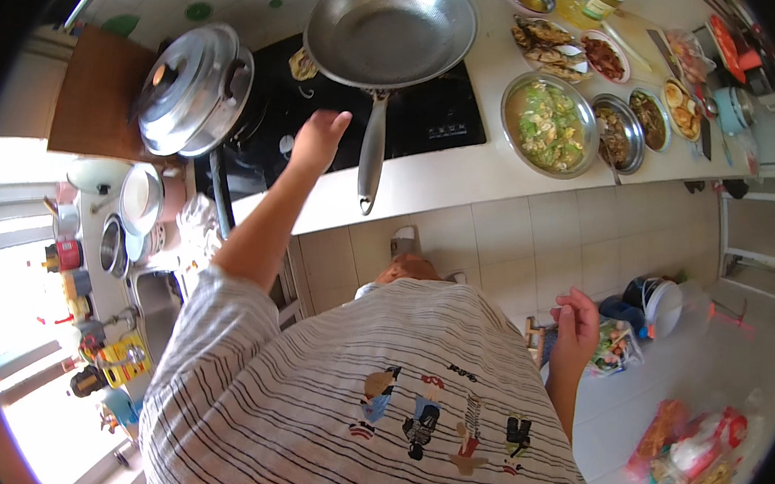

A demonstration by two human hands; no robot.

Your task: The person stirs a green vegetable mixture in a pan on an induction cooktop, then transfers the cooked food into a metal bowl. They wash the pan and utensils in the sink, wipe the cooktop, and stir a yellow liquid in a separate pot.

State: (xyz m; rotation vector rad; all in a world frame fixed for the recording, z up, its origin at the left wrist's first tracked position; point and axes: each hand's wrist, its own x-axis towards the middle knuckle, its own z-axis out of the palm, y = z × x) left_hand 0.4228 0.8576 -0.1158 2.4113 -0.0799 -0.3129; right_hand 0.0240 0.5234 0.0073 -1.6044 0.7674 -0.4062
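My left hand [320, 138] hangs over the black glass cooktop [431, 124], just left of the grey handle of a frying pan [390, 31], not touching it. The thumb points up and out; the other fingers are hard to make out, and I cannot tell how far they are bent. The pan holds no food and sits on the cooktop's far part. A lidded steel pot [191, 90] stands to its left. At my right side, away from the counter, my right hand [578, 320] is raised with loosely curled fingers and nothing in it.
Right of the cooktop stand a steel bowl of green vegetables and egg [552, 127], a plate of fried fish [546, 46] and several other dishes. A sink [157, 306] and pots lie at the left. Bags [692, 450] and a bucket [662, 308] are at the lower right.
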